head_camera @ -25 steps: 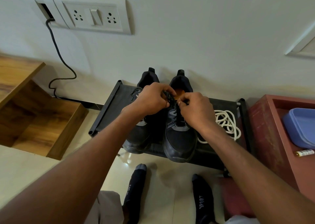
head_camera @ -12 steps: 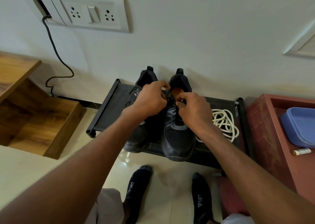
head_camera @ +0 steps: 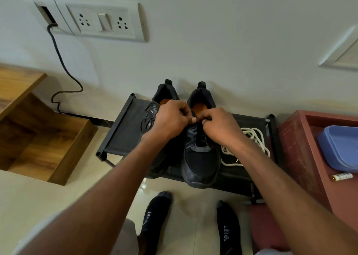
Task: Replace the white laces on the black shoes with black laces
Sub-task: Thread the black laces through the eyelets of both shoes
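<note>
A low black shoe rack (head_camera: pixel 124 130) against the wall carries two black shoes (head_camera: pixel 200 157) side by side, with white laces (head_camera: pixel 251 138) heaped just beside the right shoe.

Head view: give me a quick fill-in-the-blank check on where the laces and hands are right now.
1. Both hands, left hand and right hand, pinch the black lace of the ____ shoe.
2. The white laces lie loose on the black ____, to the right of the shoes.
3. The left shoe already carries ____ laces.
4. On the red shelf, a battery lies beside a ____ container.

Missing words: right; rack; black; blue
</note>
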The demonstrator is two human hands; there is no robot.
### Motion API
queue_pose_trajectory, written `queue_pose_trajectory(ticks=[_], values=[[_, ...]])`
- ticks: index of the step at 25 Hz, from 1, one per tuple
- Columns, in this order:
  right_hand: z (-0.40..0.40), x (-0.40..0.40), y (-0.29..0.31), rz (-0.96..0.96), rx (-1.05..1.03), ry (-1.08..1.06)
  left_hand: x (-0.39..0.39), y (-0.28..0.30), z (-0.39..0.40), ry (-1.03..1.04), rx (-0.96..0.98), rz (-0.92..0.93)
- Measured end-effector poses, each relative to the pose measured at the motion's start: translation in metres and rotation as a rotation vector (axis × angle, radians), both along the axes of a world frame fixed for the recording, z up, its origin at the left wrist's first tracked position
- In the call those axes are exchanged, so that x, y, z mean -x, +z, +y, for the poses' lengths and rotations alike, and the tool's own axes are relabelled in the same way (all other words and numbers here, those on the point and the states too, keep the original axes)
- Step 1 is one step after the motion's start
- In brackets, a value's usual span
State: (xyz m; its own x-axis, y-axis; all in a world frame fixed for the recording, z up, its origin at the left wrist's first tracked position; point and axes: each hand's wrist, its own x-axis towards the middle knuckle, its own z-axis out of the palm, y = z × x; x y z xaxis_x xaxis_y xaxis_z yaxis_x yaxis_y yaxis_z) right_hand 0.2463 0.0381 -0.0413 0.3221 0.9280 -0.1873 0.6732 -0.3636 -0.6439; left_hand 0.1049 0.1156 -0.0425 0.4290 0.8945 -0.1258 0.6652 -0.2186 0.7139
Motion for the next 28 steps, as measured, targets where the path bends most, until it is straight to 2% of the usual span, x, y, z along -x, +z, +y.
queue_pose_trajectory(ticks=[3,6,7,8,10,11,12,13,15,16,17,18,21,25,27,28], values=[[0.003,-0.002,-0.001,0.027,-0.010,0.021,0.001,0.001,0.001,-0.003,0.008,-0.017],[0.005,-0.006,-0.004,-0.153,-0.149,-0.068,0.002,0.012,0.003,0.022,-0.023,-0.021],[0.005,-0.008,-0.004,-0.188,-0.209,-0.119,0.002,0.024,0.005,0.040,-0.043,-0.114],[0.006,-0.010,-0.003,-0.179,-0.265,-0.167,0.002,0.040,0.007,0.057,-0.032,-0.298],[0.008,-0.013,0.002,-0.088,-0.348,-0.235,0.004,0.079,0.010,0.046,0.063,-0.809],[0.008,-0.014,0.005,-0.048,-0.370,-0.253,0.005,0.094,0.013,0.023,0.053,-0.949],[0.009,-0.015,0.008,-0.022,-0.379,-0.259,0.006,0.102,0.015,0.018,-0.019,-0.945],[0.008,-0.015,0.011,-0.004,-0.378,-0.260,0.009,0.101,0.017,0.022,-0.125,-0.800],[0.004,-0.015,0.016,0.006,-0.357,-0.248,0.015,0.076,0.019,-0.017,-0.267,-0.245],[0.002,-0.015,0.017,-0.003,-0.343,-0.234,0.016,0.059,0.017,-0.082,-0.230,0.022],[0.001,-0.016,0.017,-0.014,-0.327,-0.218,0.017,0.045,0.015,-0.153,-0.160,0.193],[0.000,-0.016,0.017,-0.024,-0.310,-0.203,0.016,0.031,0.017,-0.204,-0.103,0.271],[0.002,-0.014,0.015,-0.056,-0.272,-0.160,0.011,0.017,0.021,-0.252,-0.107,0.282],[0.003,-0.012,0.013,-0.059,-0.245,-0.124,0.003,0.019,0.023,-0.264,-0.094,0.202],[0.002,-0.013,0.013,-0.067,-0.245,-0.128,0.002,0.029,0.025,-0.215,0.007,0.008],[0.002,-0.013,0.014,-0.064,-0.255,-0.139,0.002,0.039,0.025,-0.171,0.102,-0.200]])
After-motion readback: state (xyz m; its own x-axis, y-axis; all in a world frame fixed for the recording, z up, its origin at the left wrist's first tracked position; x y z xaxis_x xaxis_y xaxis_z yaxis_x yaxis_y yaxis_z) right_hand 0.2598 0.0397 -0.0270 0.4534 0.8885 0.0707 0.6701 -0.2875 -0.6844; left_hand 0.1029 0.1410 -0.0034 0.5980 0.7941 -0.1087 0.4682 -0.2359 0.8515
